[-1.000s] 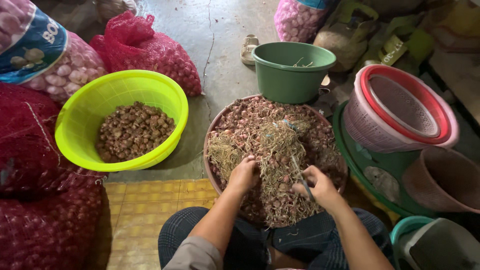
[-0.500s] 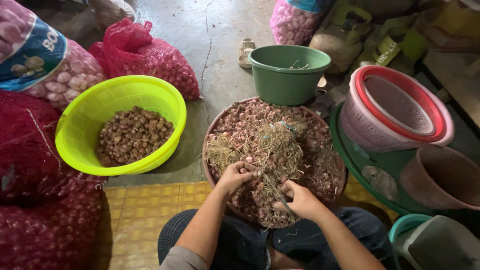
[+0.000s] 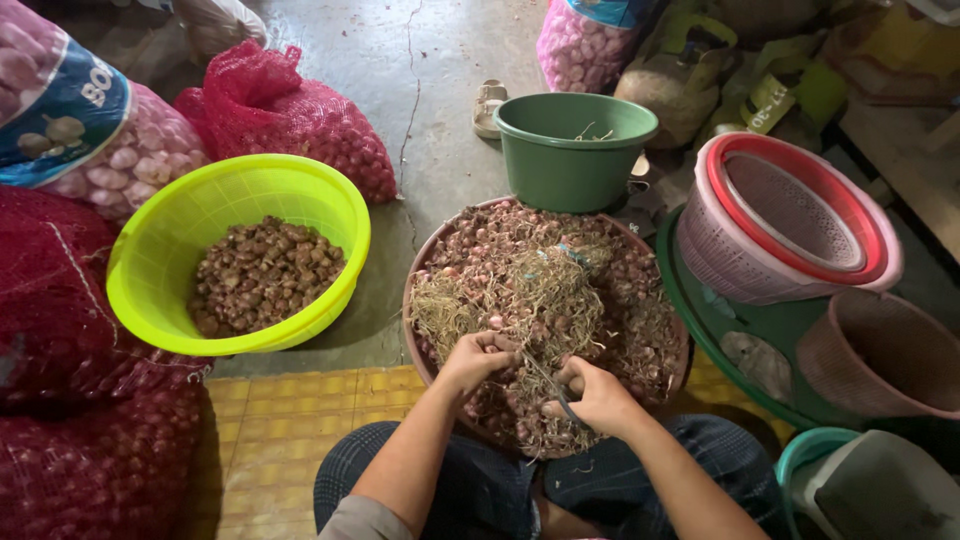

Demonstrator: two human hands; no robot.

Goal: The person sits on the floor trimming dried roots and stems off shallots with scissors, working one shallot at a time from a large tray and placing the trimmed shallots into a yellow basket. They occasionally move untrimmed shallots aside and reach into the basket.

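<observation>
The person sits on the floor with a wide round basin (image 3: 430,330) set directly in front of the knees, so both hands reach its contents without leaning. The basin holds small reddish shallots (image 3: 640,290) heaped under a tangle of dry stalks and roots (image 3: 530,295).

The left hand (image 3: 478,358) is closed around a clump of this dry growth at the near side of the heap, fingers curled tight, pinning the bunch. The right hand (image 3: 598,392) is likewise closed, gripping a thin dark blade-like tool (image 3: 548,382) whose tip points toward the left hand; its exact type cannot be told. The two hands sit close together, which places the tool at the held stalks.

A lime-green bowl (image 3: 150,270) stands to the left of the basin, within arm's reach, and carries a shallow layer of brownish, stalk-free bulbs (image 3: 262,275). A dark green bucket (image 3: 570,165) stands just beyond the basin's far rim and holds a few loose dry strands.

To the right, nested pink and red perforated baskets (image 3: 720,250) rest on a large green tray (image 3: 700,315), beside a brown basket (image 3: 880,350). Red mesh sacks (image 3: 300,110) of bulbs lie around the left side on the concrete floor (image 3: 440,70).
</observation>
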